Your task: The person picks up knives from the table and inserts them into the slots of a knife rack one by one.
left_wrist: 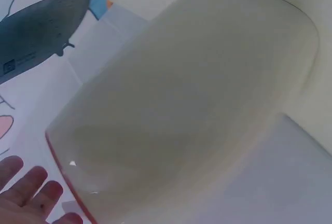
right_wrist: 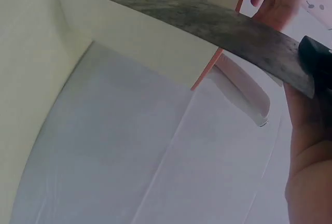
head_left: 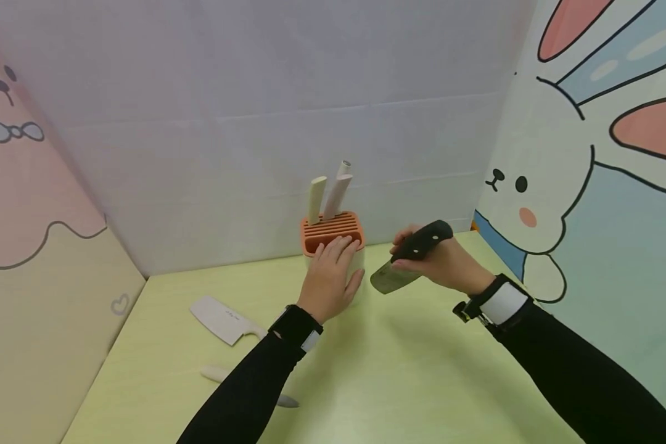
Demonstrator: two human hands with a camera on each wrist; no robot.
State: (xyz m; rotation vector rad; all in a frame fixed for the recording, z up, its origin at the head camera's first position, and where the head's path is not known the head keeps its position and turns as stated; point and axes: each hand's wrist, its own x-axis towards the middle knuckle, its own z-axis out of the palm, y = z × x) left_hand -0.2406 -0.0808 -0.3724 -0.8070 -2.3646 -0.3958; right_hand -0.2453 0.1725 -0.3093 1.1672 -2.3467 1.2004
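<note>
A cream knife block (head_left: 357, 271) with an orange slotted top (head_left: 333, 226) stands at the back of the table. Three pale knife handles (head_left: 317, 200) stick up from its rear slots. My left hand (head_left: 327, 283) lies against the front of the block, fingers extended over the orange rim. To the right of it, my right hand (head_left: 449, 265) grips a kitchen knife by its black handle (head_left: 422, 240). The dark, stained blade (right_wrist: 207, 22) points down and left, apart from the block in the head view. In the left wrist view, the blade (left_wrist: 44, 29) appears beside the block.
A white cleaver (head_left: 222, 317) lies on the yellow-green table (head_left: 422, 382) at the left. Nearer, a pale-handled knife (head_left: 215, 373) lies partly hidden under my left sleeve. A white wall (head_left: 227, 154) rises behind the block, and printed panels (head_left: 616, 277) stand at both sides.
</note>
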